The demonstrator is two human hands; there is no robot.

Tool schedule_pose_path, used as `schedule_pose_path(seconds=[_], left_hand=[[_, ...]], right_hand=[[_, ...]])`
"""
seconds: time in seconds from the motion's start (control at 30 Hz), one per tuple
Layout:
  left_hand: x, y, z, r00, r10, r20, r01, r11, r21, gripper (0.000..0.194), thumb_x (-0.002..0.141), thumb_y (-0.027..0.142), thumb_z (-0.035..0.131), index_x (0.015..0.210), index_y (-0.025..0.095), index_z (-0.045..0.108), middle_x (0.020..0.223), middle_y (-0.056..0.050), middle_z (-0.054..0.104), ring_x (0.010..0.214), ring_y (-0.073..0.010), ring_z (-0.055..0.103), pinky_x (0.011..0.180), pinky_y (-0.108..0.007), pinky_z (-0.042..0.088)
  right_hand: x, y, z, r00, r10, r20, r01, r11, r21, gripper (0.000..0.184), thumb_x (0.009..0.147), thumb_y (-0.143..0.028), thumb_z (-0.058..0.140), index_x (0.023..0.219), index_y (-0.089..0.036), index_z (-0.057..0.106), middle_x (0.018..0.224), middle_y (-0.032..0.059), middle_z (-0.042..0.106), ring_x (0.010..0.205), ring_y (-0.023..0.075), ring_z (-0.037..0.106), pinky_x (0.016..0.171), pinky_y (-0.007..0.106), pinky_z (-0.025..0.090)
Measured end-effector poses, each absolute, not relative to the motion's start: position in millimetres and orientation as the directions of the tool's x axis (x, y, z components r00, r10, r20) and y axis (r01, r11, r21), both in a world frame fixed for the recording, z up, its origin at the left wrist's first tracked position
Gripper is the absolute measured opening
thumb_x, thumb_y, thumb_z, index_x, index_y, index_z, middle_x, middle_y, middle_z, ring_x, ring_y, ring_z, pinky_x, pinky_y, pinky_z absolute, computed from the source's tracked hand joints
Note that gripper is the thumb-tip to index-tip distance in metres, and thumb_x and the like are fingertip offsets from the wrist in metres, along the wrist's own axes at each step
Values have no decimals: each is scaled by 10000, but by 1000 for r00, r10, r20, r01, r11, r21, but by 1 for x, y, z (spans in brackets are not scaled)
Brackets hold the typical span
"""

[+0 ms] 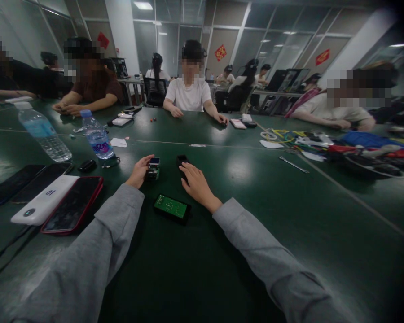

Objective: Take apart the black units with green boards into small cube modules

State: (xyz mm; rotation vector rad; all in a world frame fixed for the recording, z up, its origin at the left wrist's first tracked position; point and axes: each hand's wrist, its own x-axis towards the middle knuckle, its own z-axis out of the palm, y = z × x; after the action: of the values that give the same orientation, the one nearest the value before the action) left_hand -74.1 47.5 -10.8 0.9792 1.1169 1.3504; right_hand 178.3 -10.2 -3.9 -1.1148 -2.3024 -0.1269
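Observation:
My left hand is closed on a small electronic module with a little dark screen and a circuit board, held just over the green table. To its right, my right hand grips a small black plastic case from above, fingers over it and thumb on the near side. The fingers hide part of the case. Between my forearms lies a green circuit board seated in a black housing, its board side up.
At left are a white power bank, a red-cased phone, two dark phones and two water bottles. A wrench lies at right, before piled cables. Several people sit around the table.

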Motion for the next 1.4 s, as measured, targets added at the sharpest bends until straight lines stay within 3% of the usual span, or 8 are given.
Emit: schedule_pose_path(seconds=[0.13,0.2,0.37,0.47,0.57,1.07,1.2,1.4], left_hand=[[-71,53,-23,-91,990,105,-85,-113,990,487,716,41,539,1173,189,621,1171,-71,672,1075,-200,636,963,-393,503],[-70,54,-29,-94,977,190,36,-187,982,454,735,82,561,1167,201,631,1233,-76,642,1149,-217,592,1022,-428,460],[-65,52,-37,-120,933,338,334,-283,899,522,714,185,688,1228,226,614,1316,-96,577,1095,-243,589,965,-439,488],[-64,52,-37,-82,935,346,315,-305,899,446,787,251,646,1229,206,608,1234,-104,630,993,-215,635,940,-433,501],[-63,53,-38,-49,940,339,242,-318,917,399,836,315,612,1216,193,613,1227,-107,647,1072,-223,631,997,-432,473],[-52,40,-28,171,947,272,180,-302,936,609,851,489,607,1373,195,499,1401,-126,548,1284,-261,535,1140,-455,355],[-54,39,-29,187,945,269,245,-310,919,670,787,467,692,1382,226,499,1426,-122,521,1309,-284,506,1148,-477,334],[-55,34,-26,285,913,292,295,-373,880,994,576,366,865,1449,264,401,1452,-139,484,1335,-325,470,1140,-528,316]], right_hand=[[178,-10,-4,-393,717,576,790,584,-187,460,935,-163,473,1394,-164,451,1486,134,373,1416,287,267,1121,498,337],[178,-10,-5,-362,741,566,795,562,-228,454,946,-192,475,1399,-166,447,1475,144,382,1384,296,325,1090,504,382],[178,-9,-6,-408,749,523,761,595,-258,436,957,-203,467,1392,-182,454,1463,132,396,1305,279,434,1054,489,441],[178,-9,-6,-416,743,525,754,604,-257,428,959,-198,472,1387,-192,462,1458,122,399,1306,275,433,1064,485,440],[178,-10,-6,-419,740,527,745,611,-267,417,967,-202,468,1385,-202,464,1462,113,397,1315,269,425,1073,479,438],[178,-8,-9,-486,697,526,667,686,-292,464,967,-123,384,1426,-190,399,1485,105,386,1359,226,392,1109,457,412],[179,-10,-6,-473,702,532,662,682,-312,400,969,-170,438,1368,-193,448,1455,101,428,1342,221,418,1110,449,413],[178,-9,-8,-461,706,537,680,670,-297,379,973,-176,431,1350,-185,466,1464,104,422,1336,220,427,1095,436,429]])
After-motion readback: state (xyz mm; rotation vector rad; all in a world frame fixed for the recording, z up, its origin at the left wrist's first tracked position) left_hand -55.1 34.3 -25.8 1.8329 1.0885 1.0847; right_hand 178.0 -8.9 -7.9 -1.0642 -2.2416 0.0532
